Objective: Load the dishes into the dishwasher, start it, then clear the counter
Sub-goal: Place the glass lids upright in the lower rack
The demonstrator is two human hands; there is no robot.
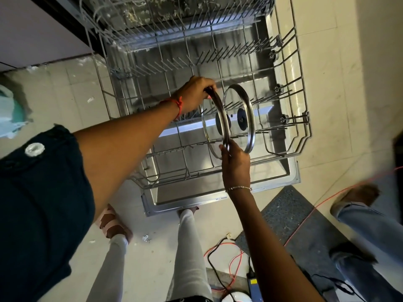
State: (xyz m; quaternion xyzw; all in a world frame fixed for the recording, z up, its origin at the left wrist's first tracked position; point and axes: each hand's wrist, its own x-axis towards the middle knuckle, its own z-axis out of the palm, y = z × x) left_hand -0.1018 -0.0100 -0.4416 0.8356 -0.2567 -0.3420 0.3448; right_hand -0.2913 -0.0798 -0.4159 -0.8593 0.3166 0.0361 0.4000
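I read the left hand's fingers [208, 87] first: they curl over the top rim of a glass lid [209, 127], thumb side hidden, pinching the dark metal band. The right hand's fingertips [224, 149] close on the same band at its lowest part, nearest me, so the lid is held at two opposite points. It stands on edge, nearly upright, with its dark knob facing right. I cannot tell whether its bottom edge rests between the tines or hangs just above them.

Moving outward, the left hand [195, 93] is knuckles-up, its wrist bent slightly down and tied with a red thread [177, 103]. That forearm stretches long and almost straight from a rolled dark sleeve [43, 182] at the lower left. The right hand [236, 162] points away from me, back of the hand up, with a thin bracelet [238, 188] at the wrist. Its forearm rises from the bottom edge at a steep angle.

Just right of the held lid, a second lid [245, 99] with a bright steel rim stands upright in the lower rack [302, 136], close but apart from it. The rack is pulled out over the open dishwasher door [196, 200], and the upper rack [152, 31] sits beyond it. On the floor to the right lie a dark mat [290, 214] and an orange cable [327, 200], beside another person's jeans [370, 227].
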